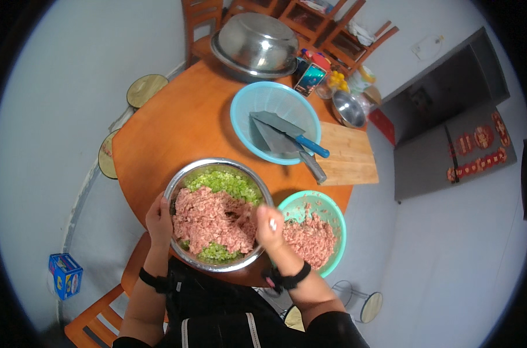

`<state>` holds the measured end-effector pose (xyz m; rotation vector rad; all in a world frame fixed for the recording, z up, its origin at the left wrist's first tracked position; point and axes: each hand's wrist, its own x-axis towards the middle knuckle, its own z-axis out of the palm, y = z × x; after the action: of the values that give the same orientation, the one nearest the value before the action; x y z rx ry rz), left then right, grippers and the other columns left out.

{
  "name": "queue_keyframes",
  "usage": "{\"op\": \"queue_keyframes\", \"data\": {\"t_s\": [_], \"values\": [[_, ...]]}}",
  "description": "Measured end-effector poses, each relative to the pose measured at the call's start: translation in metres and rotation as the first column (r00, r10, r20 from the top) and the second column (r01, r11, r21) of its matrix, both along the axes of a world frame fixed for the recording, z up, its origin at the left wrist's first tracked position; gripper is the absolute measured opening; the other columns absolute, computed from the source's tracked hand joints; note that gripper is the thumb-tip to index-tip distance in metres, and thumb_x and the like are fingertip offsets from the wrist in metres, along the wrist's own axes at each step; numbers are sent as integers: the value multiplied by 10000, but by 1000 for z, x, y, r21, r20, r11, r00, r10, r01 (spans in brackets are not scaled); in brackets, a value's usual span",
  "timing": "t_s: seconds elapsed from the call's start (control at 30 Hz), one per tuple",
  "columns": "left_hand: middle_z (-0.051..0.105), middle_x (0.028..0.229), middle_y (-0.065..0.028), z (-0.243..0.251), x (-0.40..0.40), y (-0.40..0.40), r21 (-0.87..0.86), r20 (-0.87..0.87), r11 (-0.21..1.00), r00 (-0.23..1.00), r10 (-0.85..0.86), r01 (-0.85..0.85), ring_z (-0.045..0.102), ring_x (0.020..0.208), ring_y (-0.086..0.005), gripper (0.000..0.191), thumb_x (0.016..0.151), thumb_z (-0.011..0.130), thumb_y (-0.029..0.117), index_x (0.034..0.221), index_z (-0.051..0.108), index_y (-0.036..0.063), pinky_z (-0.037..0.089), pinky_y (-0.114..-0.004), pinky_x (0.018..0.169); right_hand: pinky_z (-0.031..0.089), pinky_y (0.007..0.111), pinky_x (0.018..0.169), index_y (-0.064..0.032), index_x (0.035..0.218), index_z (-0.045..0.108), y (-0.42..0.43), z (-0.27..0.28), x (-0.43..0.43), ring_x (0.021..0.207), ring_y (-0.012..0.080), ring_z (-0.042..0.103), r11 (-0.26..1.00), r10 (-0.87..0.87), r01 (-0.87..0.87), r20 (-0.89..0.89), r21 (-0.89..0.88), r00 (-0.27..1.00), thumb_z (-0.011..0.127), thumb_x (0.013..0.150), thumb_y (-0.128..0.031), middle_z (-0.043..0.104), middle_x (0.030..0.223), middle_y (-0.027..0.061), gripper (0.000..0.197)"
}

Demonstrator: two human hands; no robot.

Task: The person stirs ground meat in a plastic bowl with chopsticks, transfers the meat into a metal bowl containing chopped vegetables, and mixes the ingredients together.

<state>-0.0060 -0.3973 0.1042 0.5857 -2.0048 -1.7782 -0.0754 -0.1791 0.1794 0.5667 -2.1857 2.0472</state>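
A steel bowl (218, 160) holds minced meat (207, 217) with chopped green vegetable (224, 182) showing above and below it. My left hand (159, 219) grips the bowl's left rim. Over the right rim is my right hand (270, 226), blurred and closed in a fist; a small white end of something, seemingly a utensil, shows in it, and the rest of that thing is hidden. Just right of the steel bowl, a green plastic basin (342, 235) contains more minced meat (313, 239), partly behind my right forearm.
On the wooden table (172, 117), a blue plastic colander (235, 111) holds two cleavers (278, 124), handles over its rim. Beside it lie a wooden cutting board (346, 152) and a small steel bowl (348, 108). Farther back are a phone (310, 79) and a large upturned steel basin (257, 43).
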Motion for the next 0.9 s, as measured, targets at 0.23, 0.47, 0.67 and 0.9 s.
{"op": "queue_keyframes", "data": {"t_s": [0.23,0.47,0.67,0.9], "values": [[576,954,-92,10,0,4,-16,51,1000,998,21,-20,526,853,-143,272,868,414,156,1037,530,-25,401,-250,746,254,292,392,-24,529,340,-73,13,42,411,166,337,991,129,-124,-117,49,985,453,815,-68,315,467,46,311],[585,938,-102,-16,3,-1,-36,137,998,989,64,-59,543,832,-167,311,868,423,226,1053,530,0,412,-264,730,277,238,402,-48,510,370,-2,2,10,430,95,345,989,77,-56,-159,136,984,389,870,-189,395,485,0,388],[589,920,-130,-3,-3,12,-26,188,994,976,111,-108,555,818,-183,329,859,437,266,1062,531,25,414,-266,711,202,252,396,-82,506,272,-69,-6,3,398,96,243,987,-68,78,75,-139,995,371,889,-236,265,439,-7,425],[595,923,-126,-3,8,5,39,215,985,964,157,-169,566,821,-192,332,841,474,265,1057,533,20,424,-268,709,259,287,403,-74,515,288,-5,3,48,398,147,278,990,113,-117,-53,-76,992,342,891,-216,271,437,20,405]]}}
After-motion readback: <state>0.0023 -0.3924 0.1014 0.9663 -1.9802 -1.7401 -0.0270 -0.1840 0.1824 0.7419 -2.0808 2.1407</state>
